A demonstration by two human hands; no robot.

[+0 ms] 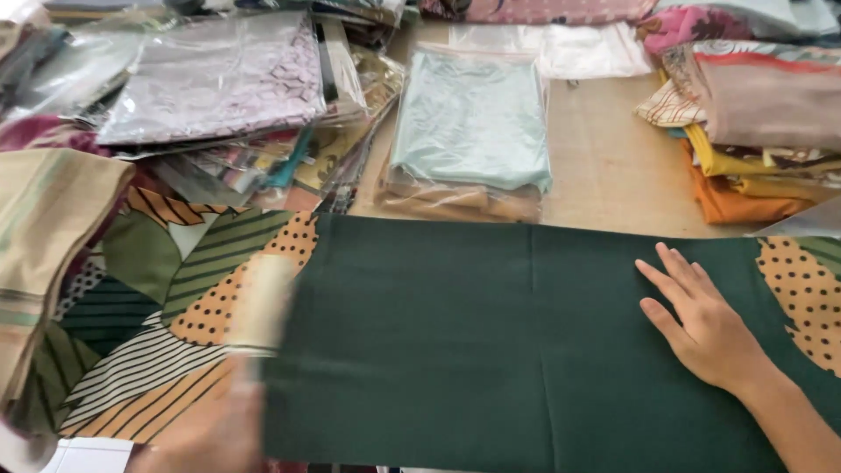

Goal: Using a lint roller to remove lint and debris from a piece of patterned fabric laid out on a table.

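1. Dark green cloth with patterned ends lies spread flat across the near bench.
2. The right hand rests open, palm down, on the cloth's right part.
3. The left hand is a blur at the near left over the patterned end (its grip cannot be told).
4. Farther off lie bagged fabrics and a folded stack at far right.

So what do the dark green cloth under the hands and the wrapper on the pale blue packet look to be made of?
Dark green cloth: seemingly a thin woven fabric, matte, with soft fold creases and printed ends. Wrapper on the pale blue packet: probably clear plastic film, glossy, showing glare and wrinkles.
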